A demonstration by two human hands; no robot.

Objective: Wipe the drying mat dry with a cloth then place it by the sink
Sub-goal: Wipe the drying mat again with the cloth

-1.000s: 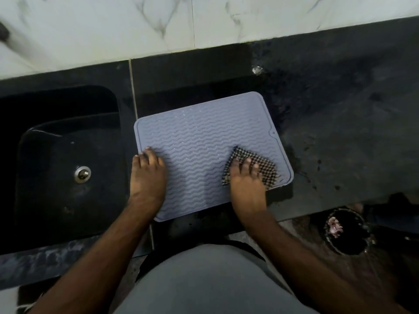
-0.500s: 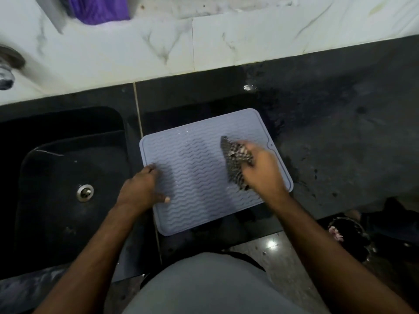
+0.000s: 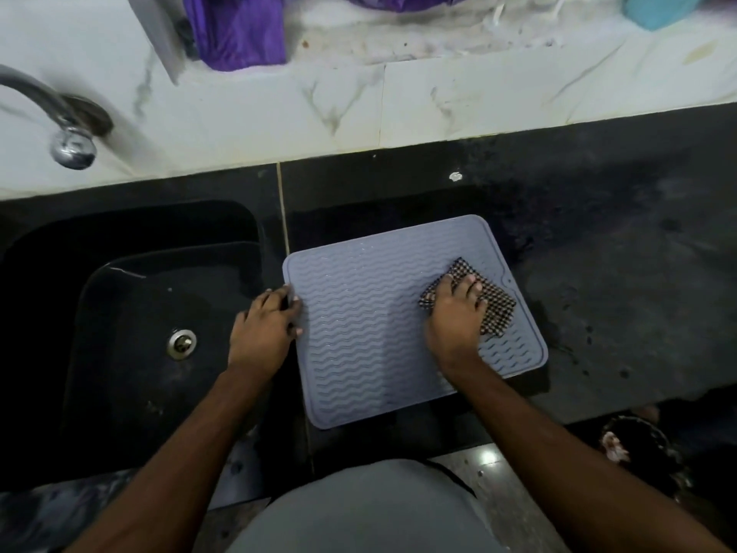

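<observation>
A grey-blue ribbed drying mat lies flat on the black counter, just right of the sink. My left hand grips the mat's left edge, thumb on top. On the mat's right part, my right hand presses flat on a black-and-white checked cloth. The cloth sticks out to the right of the fingers. Small water drops glint on the mat's far ribs.
A black sink with a metal drain lies to the left, a tap above it. Purple cloth and a teal item sit on the marble ledge. The counter stretches right; a dark bin stands below.
My right hand laid the bunched cloth flat again on the mat's right part. My left hand shifted to the mat's left edge. The camera tilted up, showing tap and ledge.
</observation>
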